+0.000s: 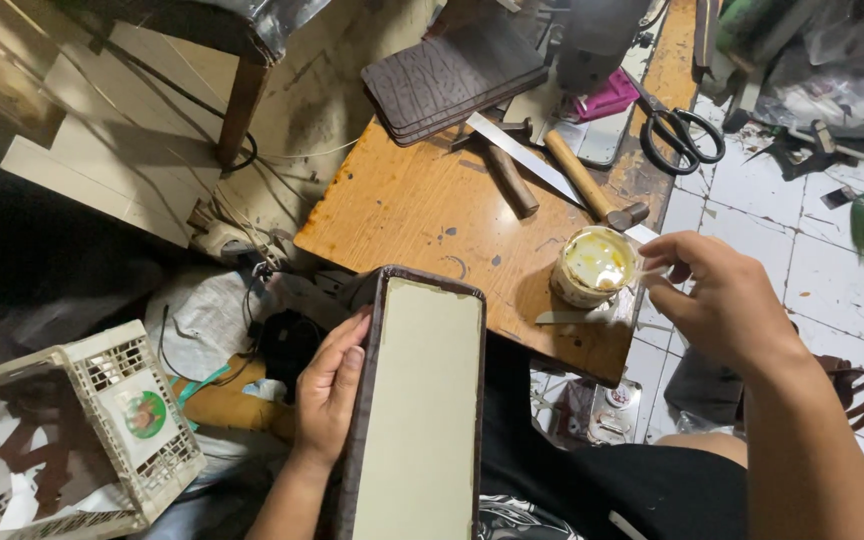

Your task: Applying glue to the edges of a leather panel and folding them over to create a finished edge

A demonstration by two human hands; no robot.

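My left hand grips the left edge of a long rectangular piece with a dark brown leather border and a pale cream inner face, held upright in front of my lap. My right hand hovers beside an open round pot of yellowish glue on the wooden table. Its fingers pinch a small pale applicator strip that reaches toward the pot's rim.
On the table lie a wooden-handled hammer, a knife with a metal blade, black scissors and a stack of dark leather pieces. A white plastic crate sits at lower left. White floor tiles show on the right.
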